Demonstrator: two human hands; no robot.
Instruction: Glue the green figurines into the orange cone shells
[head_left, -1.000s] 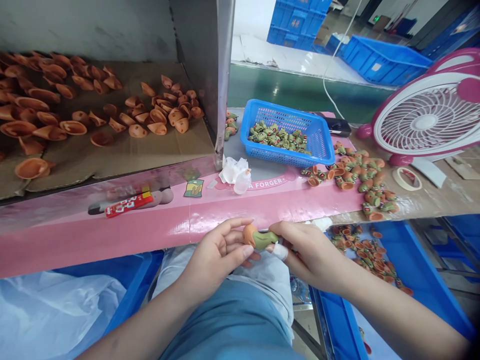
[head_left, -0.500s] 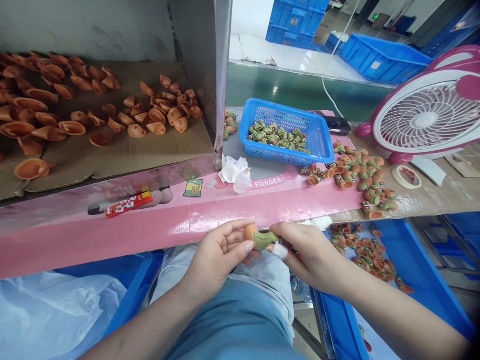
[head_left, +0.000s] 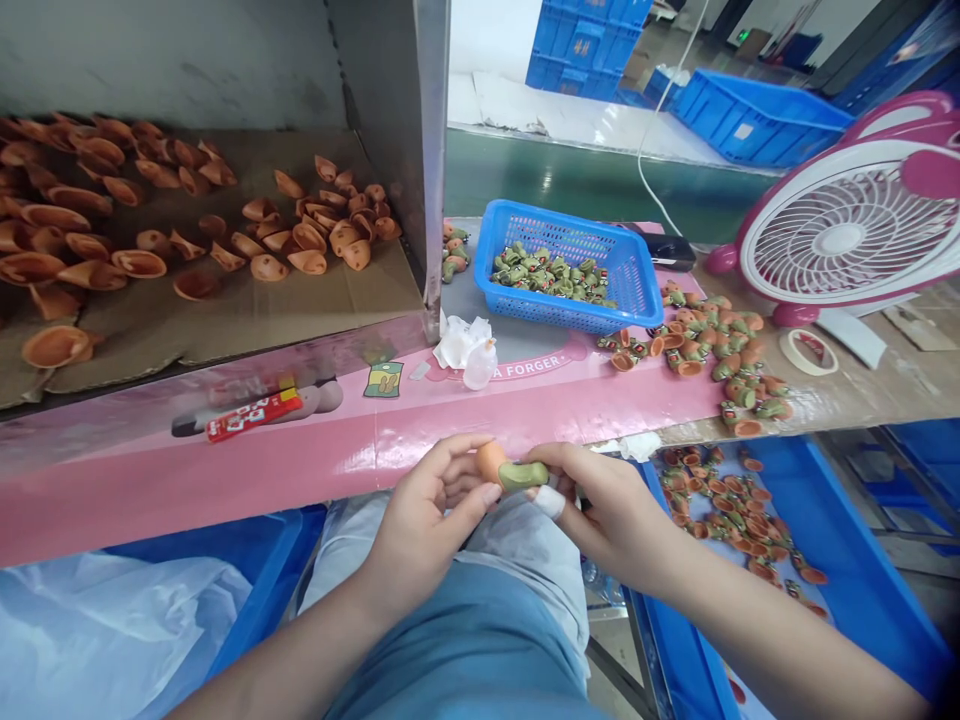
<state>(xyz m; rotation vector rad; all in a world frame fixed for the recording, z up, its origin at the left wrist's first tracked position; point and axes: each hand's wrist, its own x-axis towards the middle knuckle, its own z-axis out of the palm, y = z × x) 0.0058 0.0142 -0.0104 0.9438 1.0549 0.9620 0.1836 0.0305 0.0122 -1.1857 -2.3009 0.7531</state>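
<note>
Both my hands meet over my lap on one small toy piece (head_left: 511, 471): an orange cap joined to a green body. My left hand (head_left: 427, 520) pinches the orange end with thumb and fingertips. The green end sits in the closed fingers of my right hand (head_left: 600, 505), whose thumb wears a white wrap. Just beyond them runs the pink table edge (head_left: 315, 450).
Several orange caps (head_left: 300, 235) lie on cardboard in a grey box at the left. A blue basket (head_left: 570, 265) holds green pieces; assembled ones (head_left: 712, 345) are heaped beside it and in a blue bin (head_left: 750, 530). A pink fan (head_left: 847, 240), a tape roll (head_left: 810, 352) and a glue bottle (head_left: 480, 362) also stand on the table.
My hands and the toy piece have shifted slightly left and up in view as my head moved. The grip of both hands is the same.
</note>
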